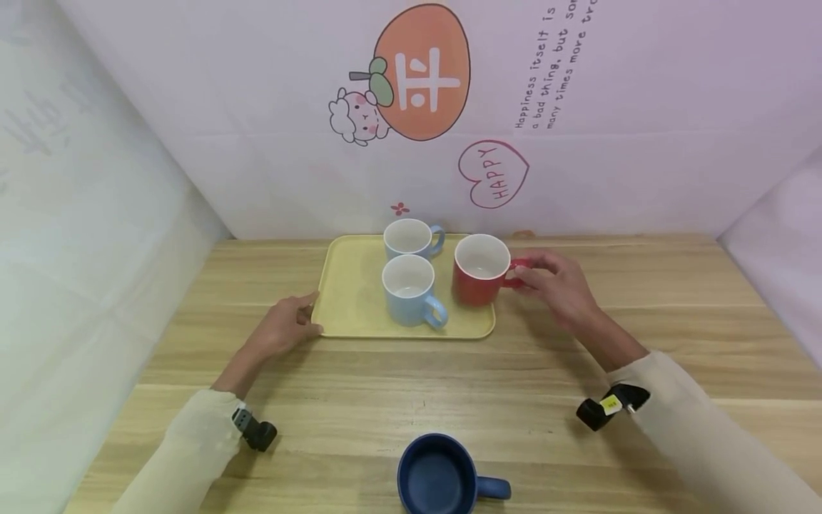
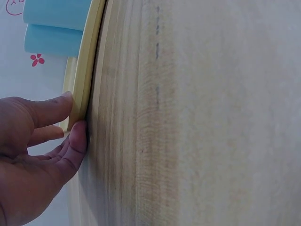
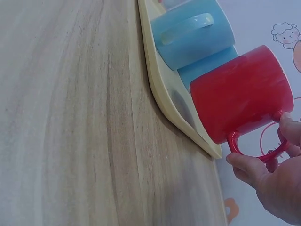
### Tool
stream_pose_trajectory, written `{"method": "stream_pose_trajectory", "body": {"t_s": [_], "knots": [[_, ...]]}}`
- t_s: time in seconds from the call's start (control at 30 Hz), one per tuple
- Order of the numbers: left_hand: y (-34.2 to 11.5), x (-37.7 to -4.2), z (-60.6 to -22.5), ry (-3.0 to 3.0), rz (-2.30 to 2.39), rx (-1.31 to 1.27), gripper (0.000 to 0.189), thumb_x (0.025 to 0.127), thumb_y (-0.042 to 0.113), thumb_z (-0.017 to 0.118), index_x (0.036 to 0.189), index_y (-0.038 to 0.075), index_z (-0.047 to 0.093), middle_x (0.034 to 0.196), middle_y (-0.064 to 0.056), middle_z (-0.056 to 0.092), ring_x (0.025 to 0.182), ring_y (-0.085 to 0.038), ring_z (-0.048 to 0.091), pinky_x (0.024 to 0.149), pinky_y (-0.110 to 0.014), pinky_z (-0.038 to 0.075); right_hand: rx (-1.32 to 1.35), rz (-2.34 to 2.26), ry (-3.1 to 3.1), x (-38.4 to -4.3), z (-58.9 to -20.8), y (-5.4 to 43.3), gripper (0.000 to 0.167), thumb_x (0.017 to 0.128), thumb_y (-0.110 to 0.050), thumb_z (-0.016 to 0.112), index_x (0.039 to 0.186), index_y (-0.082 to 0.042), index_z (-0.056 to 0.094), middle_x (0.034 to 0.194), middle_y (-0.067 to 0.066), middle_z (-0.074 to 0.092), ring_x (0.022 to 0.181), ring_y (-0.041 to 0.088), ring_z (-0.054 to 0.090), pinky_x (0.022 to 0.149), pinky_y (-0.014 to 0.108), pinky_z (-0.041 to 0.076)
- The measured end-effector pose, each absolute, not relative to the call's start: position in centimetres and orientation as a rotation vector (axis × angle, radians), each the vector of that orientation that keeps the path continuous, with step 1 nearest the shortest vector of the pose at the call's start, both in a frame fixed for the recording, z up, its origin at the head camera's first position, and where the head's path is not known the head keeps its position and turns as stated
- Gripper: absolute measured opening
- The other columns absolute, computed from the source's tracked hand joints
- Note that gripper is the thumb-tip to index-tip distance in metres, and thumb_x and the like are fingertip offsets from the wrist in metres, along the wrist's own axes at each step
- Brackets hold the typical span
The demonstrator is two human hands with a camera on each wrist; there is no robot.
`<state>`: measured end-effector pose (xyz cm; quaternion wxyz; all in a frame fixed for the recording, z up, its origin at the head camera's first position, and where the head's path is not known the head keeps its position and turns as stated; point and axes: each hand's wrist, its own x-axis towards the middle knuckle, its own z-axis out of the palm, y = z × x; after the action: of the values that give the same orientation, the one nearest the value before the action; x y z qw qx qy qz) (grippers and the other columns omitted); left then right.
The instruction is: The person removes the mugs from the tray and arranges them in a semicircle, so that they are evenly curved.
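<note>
A yellow tray (image 1: 349,307) lies on the wooden table near the back wall. My left hand (image 1: 287,326) pinches its left edge, with the thumb on top and fingers low against the rim in the left wrist view. My right hand (image 1: 557,285) grips the handle of a red mug (image 3: 242,96), white inside, at the tray's right end. A shadow shows under this mug; whether its base touches the tray I cannot tell. Two light blue mugs stand on the tray, the front mug (image 1: 406,303) partly hiding the rear mug (image 1: 392,246).
A dark blue mug (image 1: 437,475) stands at the table's near edge, its handle pointing right. Behind the tray rises a white printed cloth wall (image 1: 270,157), with more white cloth (image 1: 83,235) along the left side. Wooden tabletop (image 1: 359,392) lies between the tray and the dark mug.
</note>
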<state>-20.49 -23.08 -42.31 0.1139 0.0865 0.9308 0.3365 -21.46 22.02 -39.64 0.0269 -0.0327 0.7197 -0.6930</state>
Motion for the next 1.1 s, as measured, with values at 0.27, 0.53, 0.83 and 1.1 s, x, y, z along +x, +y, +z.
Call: {"method": "stream_pose_trajectory", "body": {"t_s": [0.27, 0.53, 0.83, 1.1], "knots": [[-23.3, -20.0, -42.3, 2.734, 0.976, 0.281, 0.071, 0.089, 0.006, 0.073, 0.146, -0.014, 0.036, 0.111, -0.027, 0.065, 0.091, -0.028, 0.065, 0.080, -0.044, 0.052, -0.097, -2.166, 2.192, -20.4, -39.3, 22.4, 0.025, 0.098, -0.004, 0.062, 0.118, 0.011, 0.056, 0.110, 0.010, 0.060, 0.090, 0.019, 0.071, 0.084, 0.037, 0.053], [-23.4, -19.8, -42.2, 2.725, 0.995, 0.258, 0.071, 0.089, 0.004, 0.073, 0.146, -0.014, 0.034, 0.112, -0.030, 0.066, 0.084, -0.024, 0.064, 0.071, -0.035, 0.050, -0.112, -2.188, 2.180, -19.5, -39.4, 22.4, 0.023, 0.097, -0.002, 0.063, 0.115, 0.012, 0.057, 0.108, 0.012, 0.059, 0.089, 0.019, 0.070, 0.084, 0.038, 0.053], [-23.0, -19.9, -42.2, 2.712, 1.003, 0.287, 0.071, 0.089, 0.004, 0.073, 0.145, -0.016, 0.034, 0.109, -0.028, 0.067, 0.086, -0.025, 0.065, 0.072, -0.036, 0.050, -0.106, -2.175, 2.209, -17.6, -39.4, 22.9, 0.029, 0.096, -0.004, 0.065, 0.118, 0.014, 0.057, 0.111, 0.012, 0.059, 0.091, 0.020, 0.070, 0.087, 0.041, 0.051], [-22.8, -20.1, -42.1, 2.713, 1.005, 0.280, 0.072, 0.088, 0.004, 0.073, 0.146, -0.015, 0.034, 0.103, -0.025, 0.069, 0.076, -0.021, 0.060, 0.064, -0.033, 0.047, -0.134, -2.106, 2.279, -16.3, -39.4, 23.0, 0.031, 0.097, -0.010, 0.067, 0.118, 0.011, 0.058, 0.114, 0.014, 0.058, 0.093, 0.020, 0.069, 0.086, 0.041, 0.052]]}}
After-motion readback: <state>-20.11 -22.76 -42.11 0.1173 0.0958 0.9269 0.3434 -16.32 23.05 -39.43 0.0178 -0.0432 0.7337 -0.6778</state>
